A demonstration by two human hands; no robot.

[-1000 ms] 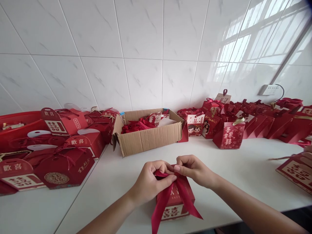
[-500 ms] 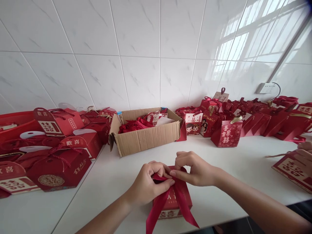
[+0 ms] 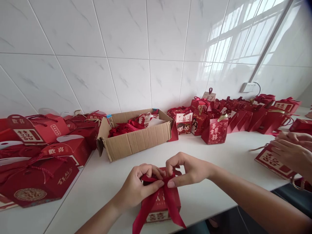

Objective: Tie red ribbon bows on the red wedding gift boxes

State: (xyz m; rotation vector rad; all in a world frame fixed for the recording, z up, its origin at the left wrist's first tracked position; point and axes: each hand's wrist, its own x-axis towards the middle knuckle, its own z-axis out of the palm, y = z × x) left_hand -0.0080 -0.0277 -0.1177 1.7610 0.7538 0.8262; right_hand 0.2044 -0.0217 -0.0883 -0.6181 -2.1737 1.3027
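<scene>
A small red gift box (image 3: 170, 201) stands near the front edge of the white counter (image 3: 214, 162). A red satin ribbon (image 3: 156, 203) lies over its top, with two tails hanging down its front. My left hand (image 3: 136, 187) pinches the ribbon at the top of the box. My right hand (image 3: 187, 169) pinches the same ribbon from the other side, thumb and forefinger meeting my left fingers at the knot. Both hands are closed on the ribbon.
An open cardboard carton (image 3: 138, 138) with red ribbons and tags sits behind the box. Red handled gift boxes (image 3: 39, 162) pile up at left. Several small red gift bags (image 3: 215, 130) line the wall at right. Another person's hands (image 3: 292, 152) hold a flat red box (image 3: 270, 159) at far right.
The view has swung to the right, bringing the other person's hands into sight. My fingers have kept working the ribbon at the box top, staying pinched together.
</scene>
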